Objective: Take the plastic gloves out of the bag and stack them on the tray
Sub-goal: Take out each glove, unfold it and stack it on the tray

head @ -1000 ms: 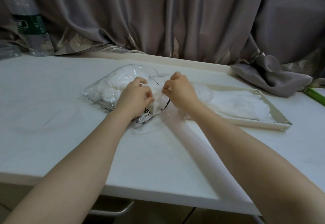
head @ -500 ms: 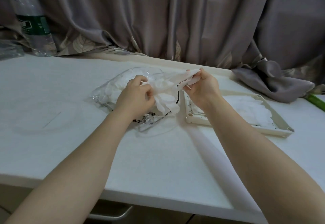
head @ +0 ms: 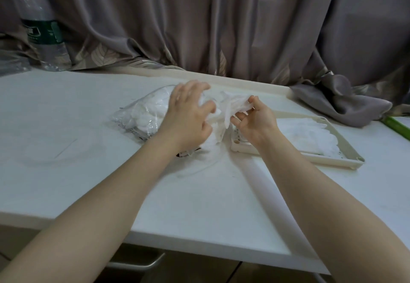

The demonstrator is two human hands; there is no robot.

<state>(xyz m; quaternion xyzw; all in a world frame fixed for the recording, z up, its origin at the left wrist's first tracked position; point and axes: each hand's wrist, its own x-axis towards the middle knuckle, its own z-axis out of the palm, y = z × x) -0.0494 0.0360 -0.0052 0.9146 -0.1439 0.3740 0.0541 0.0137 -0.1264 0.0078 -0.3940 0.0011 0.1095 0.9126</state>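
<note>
Extraction is the step in hand: the right hand [head: 255,120] pinches a thin, crumpled plastic glove [head: 233,107] between thumb and fingertips, holding it in the air between the bag [head: 142,116] and the tray [head: 346,151]. The left hand [head: 188,114] hovers over the bag's mouth with fingers spread and relaxed, gripping nothing, though whether its fingertips brush the plastic is hard to tell through the blur. The bag lies near the middle of the desk [head: 66,183], toward its far edge, and looks well stocked with white gloves. The tray sits just beside it on the right (its near left corner almost under the right wrist) and carries a flat stack of gloves [head: 310,136]. Next, the pinched glove probably needs shaking out or smoothing, then carrying right and laying flat on that stack.
</note>
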